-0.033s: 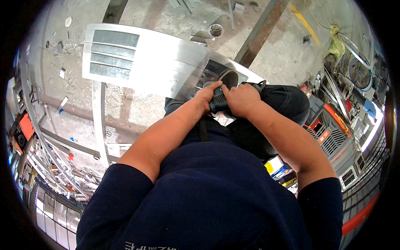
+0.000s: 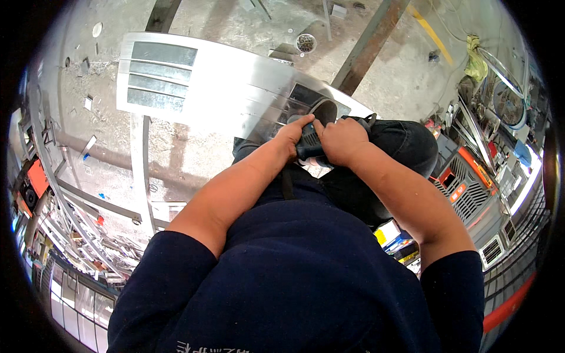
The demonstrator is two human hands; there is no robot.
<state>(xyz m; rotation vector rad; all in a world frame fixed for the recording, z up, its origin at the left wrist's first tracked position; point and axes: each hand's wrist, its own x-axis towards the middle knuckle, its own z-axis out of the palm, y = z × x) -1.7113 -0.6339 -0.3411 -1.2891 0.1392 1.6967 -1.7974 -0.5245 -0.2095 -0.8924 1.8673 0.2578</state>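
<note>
Both my hands are wrapped round an angle grinder (image 2: pixel 309 139) with a dark body and a round disc guard. My left hand (image 2: pixel 288 136) grips its left side, the thumb pointing toward the disc. From the right, my right hand (image 2: pixel 344 140) closes over the tool. The disc end lies over the right part of a long silvery metal panel (image 2: pixel 218 76), which has slotted openings at its left end and more near the grinder. Whether the disc touches the metal cannot be made out. Dark-trousered legs (image 2: pixel 406 141) are beneath and beside the panel.
A metal frame bar (image 2: pixel 140 170) runs under the panel's left part. Steel beams (image 2: pixel 371 47) cross the concrete floor beyond, near a round tin of small parts (image 2: pixel 305 43). An orange-and-grey machine (image 2: pixel 468 182) and a fan (image 2: pixel 509 103) stand at right. Metal offcuts (image 2: pixel 112 256) pile up at left.
</note>
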